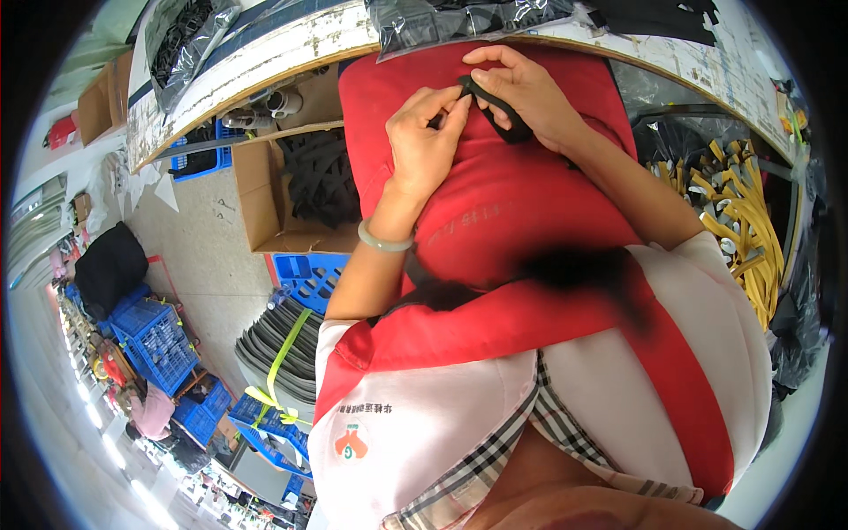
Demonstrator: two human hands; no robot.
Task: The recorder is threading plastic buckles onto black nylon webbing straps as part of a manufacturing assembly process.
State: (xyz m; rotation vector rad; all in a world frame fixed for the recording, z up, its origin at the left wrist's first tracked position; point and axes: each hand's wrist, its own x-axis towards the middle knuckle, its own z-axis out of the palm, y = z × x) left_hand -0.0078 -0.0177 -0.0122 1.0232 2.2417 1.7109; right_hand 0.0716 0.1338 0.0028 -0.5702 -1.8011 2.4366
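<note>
Over my lap, in front of the table edge, a short black strap (pixel 514 132) is bent between my two hands. My left hand (pixel 426 137) is closed, with thumb and forefinger pinching one end of the strap. My right hand (pixel 528 97) grips the strap from the other side, thumb and fingers curled around it, and part of it hangs below the palm. Beneath both hands spreads a red apron (pixel 495 212). The exact ends of the strap are partly covered by my fingers.
A worn white table (pixel 327 34) curves ahead, with a clear plastic bag (pixel 468 26) of black pieces on it. To the left stand a cardboard box (pixel 256 199) of black strips and blue crates (pixel 157 340). Yellow straps (pixel 751 221) hang at the right.
</note>
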